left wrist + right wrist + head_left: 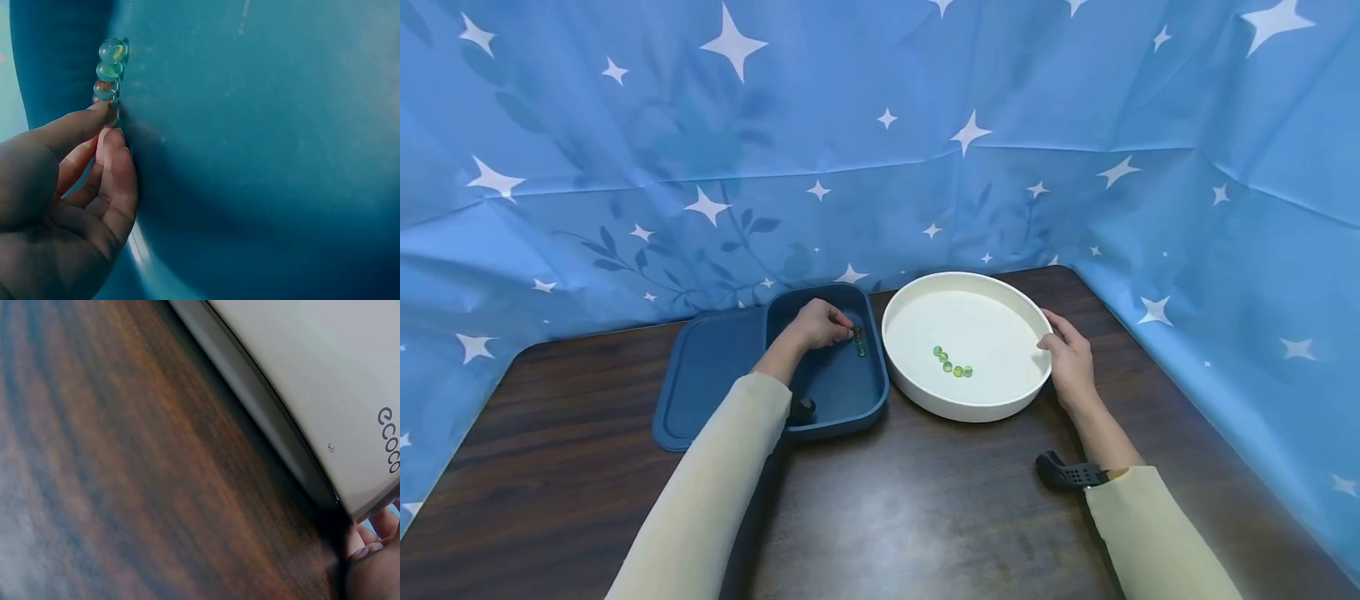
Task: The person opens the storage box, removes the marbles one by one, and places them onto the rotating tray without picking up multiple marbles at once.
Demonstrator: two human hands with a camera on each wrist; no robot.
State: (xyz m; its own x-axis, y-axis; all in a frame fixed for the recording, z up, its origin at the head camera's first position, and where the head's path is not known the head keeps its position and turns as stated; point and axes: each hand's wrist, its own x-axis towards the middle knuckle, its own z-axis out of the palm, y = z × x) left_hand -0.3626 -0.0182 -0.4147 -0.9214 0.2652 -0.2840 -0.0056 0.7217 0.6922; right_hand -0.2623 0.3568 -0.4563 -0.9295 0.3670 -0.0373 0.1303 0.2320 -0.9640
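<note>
My left hand reaches inside the dark blue box, and its thumb and fingertips pinch a glass marble, mostly covered by the fingers. Several clear marbles with green, yellow and orange swirls line up from there along the box's side wall. To the right stands a round white tray. Its right rim is gripped by my right hand, thumb over the edge and fingers outside. Several green-yellow marbles lie in a curved row on the tray's floor.
A flat blue lid lies against the box's left side. The tray stands close by the box's right wall. All of it rests on a dark wood table, with a blue star-patterned cloth hanging behind and at the right.
</note>
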